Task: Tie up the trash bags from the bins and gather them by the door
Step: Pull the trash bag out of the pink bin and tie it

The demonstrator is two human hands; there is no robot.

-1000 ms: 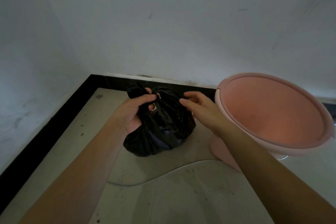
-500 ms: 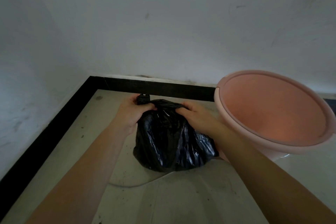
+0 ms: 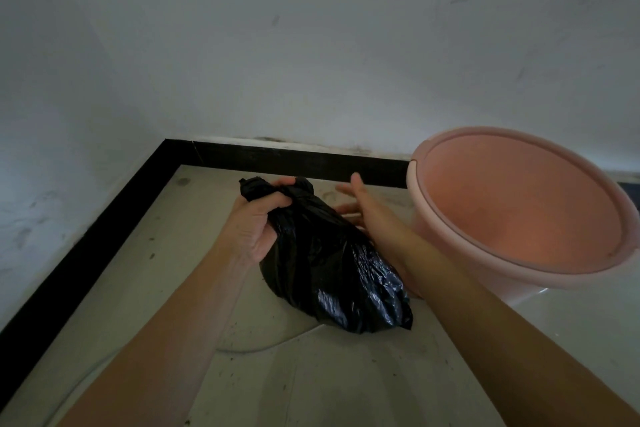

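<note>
A small black trash bag (image 3: 332, 274) lies tilted over the pale floor near the room's corner, its neck gathered at the upper left. My left hand (image 3: 258, 222) grips that bunched neck, fingers curled round it. Just right of the neck, my right hand (image 3: 362, 206) has straight fingers spread and holds nothing; its lower fingers are partly hidden behind the bag. The pink bin (image 3: 519, 204) stands to the right with no liner inside.
White walls meet in a corner with a black skirting board (image 3: 291, 159) along their base. A thin pale cable (image 3: 263, 348) curves across the tiled floor under the bag. The bin's rim is close to my right forearm.
My right hand has let go of the bag's top and opened. The left hand has bunched the neck and tipped the bag over to the right.
</note>
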